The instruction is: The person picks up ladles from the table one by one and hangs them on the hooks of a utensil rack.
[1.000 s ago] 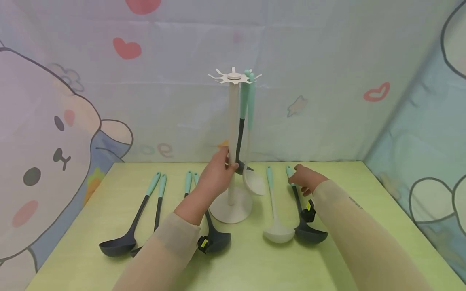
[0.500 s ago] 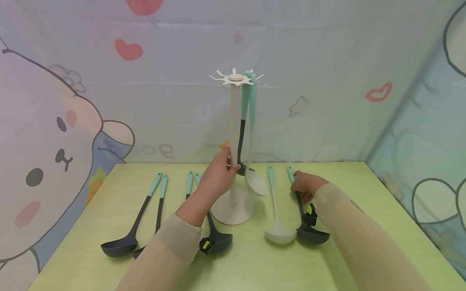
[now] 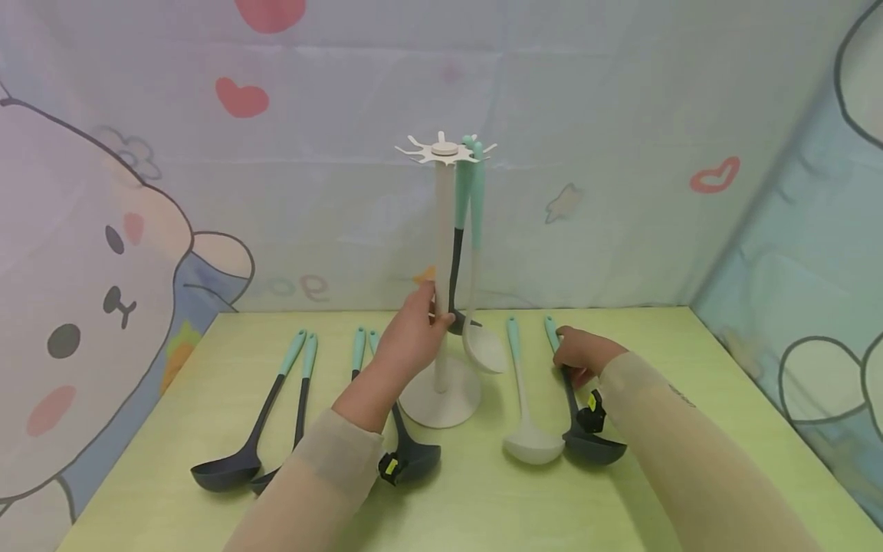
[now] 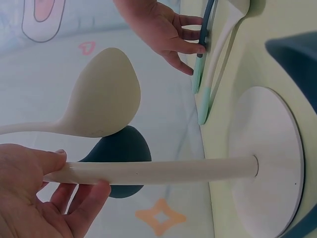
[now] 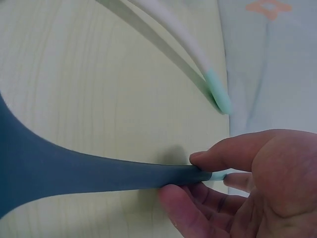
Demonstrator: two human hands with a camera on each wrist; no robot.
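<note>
Head view: the left hand grips the pole of the tall cream utensil stand; right of that stand, the right hand pinches the dark grey mint-tipped ladle lying on the green table.

Left wrist: fingers wrap the pole; steady it firmly.

Right wrist: thumb and fingers close on the handle; lift level, clear of the white ladle.

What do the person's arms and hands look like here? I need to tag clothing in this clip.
Both arms wear close-fitting beige long sleeves that end at the wrists. The left hand and right hand are bare, with no gloves. A small black device with a yellow-green mark sits under each wrist, probably the wrist cameras. No rings or watch are visible.
</note>
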